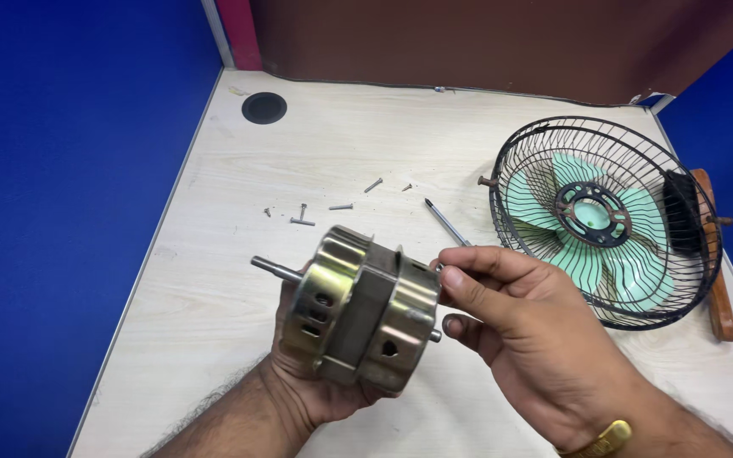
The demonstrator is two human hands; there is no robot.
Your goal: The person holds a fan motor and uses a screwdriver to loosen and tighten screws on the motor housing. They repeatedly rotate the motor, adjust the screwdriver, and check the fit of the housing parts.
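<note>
The left hand is cradling a brass-coloured, cylindrical metal fan motor above the near counter, while the right hand is pinching a small screw at its rim. It looks heavy, rigid and smooth, best gripped round the casing.

One fan motor, one fan guard, five loose screws, one screwdriver.

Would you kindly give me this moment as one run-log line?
left hand: holds fan motor | right hand: pinches small part at motor rim | table: loose screws, screwdriver, fan cage with blade
</note>
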